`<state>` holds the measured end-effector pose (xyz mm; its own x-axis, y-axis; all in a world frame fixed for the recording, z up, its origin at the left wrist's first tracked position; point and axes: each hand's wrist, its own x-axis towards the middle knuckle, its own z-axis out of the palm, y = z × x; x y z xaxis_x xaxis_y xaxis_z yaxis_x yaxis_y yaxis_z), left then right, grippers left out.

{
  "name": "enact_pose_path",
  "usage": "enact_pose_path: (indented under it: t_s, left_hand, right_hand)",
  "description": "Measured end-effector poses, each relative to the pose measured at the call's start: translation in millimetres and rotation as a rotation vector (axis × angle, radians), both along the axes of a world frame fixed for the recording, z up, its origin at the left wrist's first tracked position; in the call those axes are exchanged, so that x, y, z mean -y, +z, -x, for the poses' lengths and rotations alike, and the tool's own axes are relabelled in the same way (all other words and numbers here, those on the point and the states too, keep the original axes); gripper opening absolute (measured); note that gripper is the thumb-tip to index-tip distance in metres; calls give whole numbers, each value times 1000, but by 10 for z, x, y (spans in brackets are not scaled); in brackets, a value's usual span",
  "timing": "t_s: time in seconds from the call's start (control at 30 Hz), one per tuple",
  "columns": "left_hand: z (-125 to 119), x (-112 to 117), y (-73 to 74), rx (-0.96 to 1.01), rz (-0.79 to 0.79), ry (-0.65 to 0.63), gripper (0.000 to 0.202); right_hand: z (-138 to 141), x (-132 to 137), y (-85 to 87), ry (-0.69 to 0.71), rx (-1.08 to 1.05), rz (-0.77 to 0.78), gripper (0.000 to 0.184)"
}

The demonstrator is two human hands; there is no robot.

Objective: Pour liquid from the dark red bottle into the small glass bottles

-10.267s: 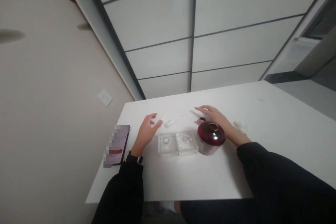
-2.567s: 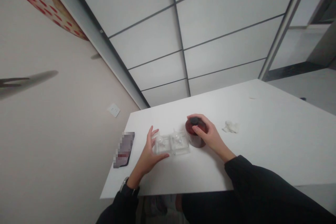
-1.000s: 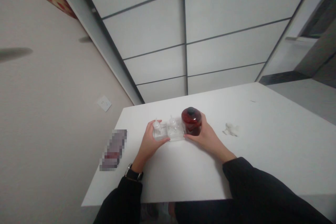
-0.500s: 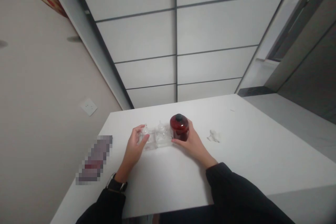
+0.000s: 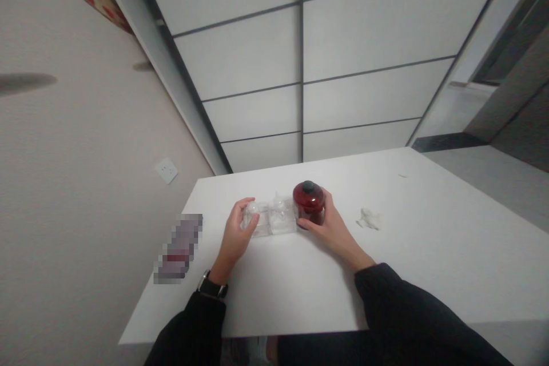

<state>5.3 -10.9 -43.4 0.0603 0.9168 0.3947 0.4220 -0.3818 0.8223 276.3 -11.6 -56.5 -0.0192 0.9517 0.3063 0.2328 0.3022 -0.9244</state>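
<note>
On the white table, clear containers with rounded knobs on top, like small lidded jars (image 5: 282, 221), stand side by side in a row. My left hand (image 5: 237, 230) wraps round the left end of this row, its thumb at the front and fingers behind. Against the row's right end sits a dark red lidded jar (image 5: 307, 200) with a black knob. My right hand (image 5: 328, 222) holds that jar from its right side, thumb across the front. The fingers behind the jar are hidden.
A crumpled white tissue (image 5: 369, 219) lies right of the jar on the white table (image 5: 295, 286). A blurred-out flat object (image 5: 179, 249) rests near the left edge. A wall with a socket (image 5: 166, 170) rises at left, and white panelled doors (image 5: 253, 120) stand behind.
The camera view has turned slightly, so everything appears farther right in the picture. Both hands keep their grips, and the jar and clear containers remain side by side.
</note>
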Motion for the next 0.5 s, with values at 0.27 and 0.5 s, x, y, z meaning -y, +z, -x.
enact_pose_path:
  t_s: [0.27, 0.5]
  left_hand:
    - [1, 0, -13, -13, 4, 7, 40]
    - [6, 5, 12, -29, -8, -27, 36]
  right_hand:
    - [-3, 1, -13, 1, -8, -12, 94]
    - [-2, 21, 14, 15, 2, -26, 92]
